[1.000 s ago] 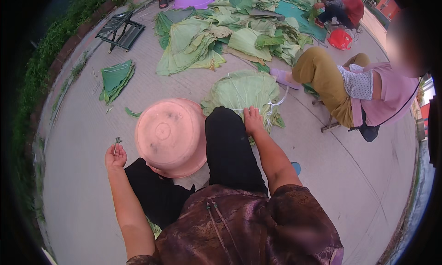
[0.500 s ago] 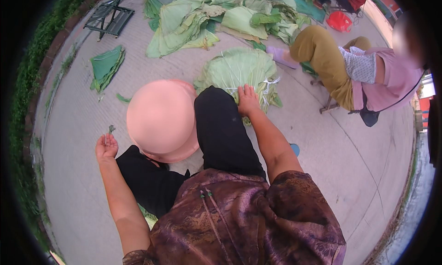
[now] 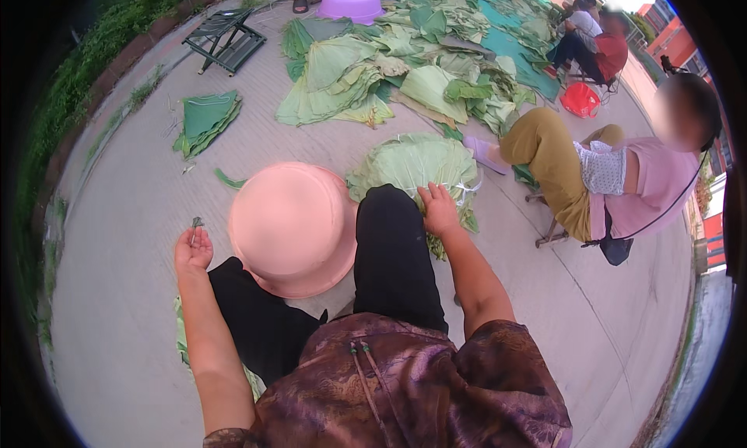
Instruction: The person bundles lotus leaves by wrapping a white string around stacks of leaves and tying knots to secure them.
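My left hand (image 3: 193,251) is raised to the left of my knee, palm up. Its curled fingers pinch a small dark-green leaf scrap (image 3: 197,222). My right hand (image 3: 440,208) lies with outstretched fingers on the near side of a bundle of large pale-green leaves (image 3: 412,164), tied with white string. My right knee hides part of the bundle. Between my legs and the leaves stands a pink basin (image 3: 284,218), turned upside down, which neither hand touches.
A stack of folded green leaves (image 3: 208,121) and a folding stool (image 3: 226,39) are at far left. Beyond lie a wide leaf pile (image 3: 342,74) and a purple basin (image 3: 350,4). A seated person (image 3: 646,175) is at right, near a red bag (image 3: 580,99).
The view has tilted up, bringing the purple basin and more people at the back into sight. Both hands keep nearly the same hold and place.
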`<control>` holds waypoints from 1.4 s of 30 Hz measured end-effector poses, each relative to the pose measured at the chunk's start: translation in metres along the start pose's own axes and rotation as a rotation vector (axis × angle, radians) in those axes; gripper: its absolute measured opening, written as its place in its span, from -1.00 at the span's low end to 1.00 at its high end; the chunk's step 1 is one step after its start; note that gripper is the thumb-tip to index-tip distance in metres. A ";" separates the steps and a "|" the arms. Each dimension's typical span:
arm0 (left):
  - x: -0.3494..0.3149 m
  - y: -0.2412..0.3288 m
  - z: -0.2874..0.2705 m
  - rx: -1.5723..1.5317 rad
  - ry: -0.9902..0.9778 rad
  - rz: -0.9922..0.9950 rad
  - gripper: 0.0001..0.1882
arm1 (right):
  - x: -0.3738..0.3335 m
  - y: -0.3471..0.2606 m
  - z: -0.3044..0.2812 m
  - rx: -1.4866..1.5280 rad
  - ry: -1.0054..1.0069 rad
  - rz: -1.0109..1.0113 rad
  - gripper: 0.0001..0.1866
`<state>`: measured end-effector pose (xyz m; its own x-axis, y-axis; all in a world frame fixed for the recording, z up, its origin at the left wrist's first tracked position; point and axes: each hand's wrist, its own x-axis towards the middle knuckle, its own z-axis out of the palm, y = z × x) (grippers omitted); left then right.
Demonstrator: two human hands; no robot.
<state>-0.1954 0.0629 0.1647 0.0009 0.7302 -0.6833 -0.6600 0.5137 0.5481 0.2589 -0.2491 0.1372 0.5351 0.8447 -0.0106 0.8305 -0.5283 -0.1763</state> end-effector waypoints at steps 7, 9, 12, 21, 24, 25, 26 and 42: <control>0.006 0.002 -0.030 0.061 0.037 -0.018 -0.80 | -0.018 -0.003 0.041 -0.211 -0.106 -0.065 -0.53; 0.013 0.001 -0.045 0.054 0.042 -0.016 -0.78 | -0.027 -0.004 0.041 -0.229 -0.078 -0.071 -0.56; 0.013 0.004 -0.051 0.052 0.049 0.009 -0.78 | -0.029 0.011 0.034 -0.212 -0.107 -0.087 -0.49; 0.028 0.003 -0.047 0.025 0.036 0.010 -0.80 | -0.032 0.030 0.014 -0.195 -0.144 -0.072 -0.37; 0.021 -0.008 -0.033 0.046 0.007 0.010 -0.83 | -0.026 0.020 0.012 -0.160 -0.190 -0.054 -0.33; 0.017 -0.007 -0.032 0.059 -0.002 0.027 -0.84 | -0.023 0.014 0.009 -0.158 -0.226 -0.054 -0.32; 0.018 -0.006 -0.036 0.054 0.001 0.029 -0.84 | -0.021 0.008 0.003 -0.160 -0.226 -0.060 -0.32; 0.023 -0.005 -0.039 0.027 0.004 0.022 -0.85 | 0.085 -0.098 -0.066 0.432 0.332 -0.287 -0.60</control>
<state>-0.2216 0.0594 0.1276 -0.0166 0.7397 -0.6727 -0.6395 0.5093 0.5759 0.2329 -0.1311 0.2184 0.3763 0.8398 0.3913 0.8482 -0.1424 -0.5102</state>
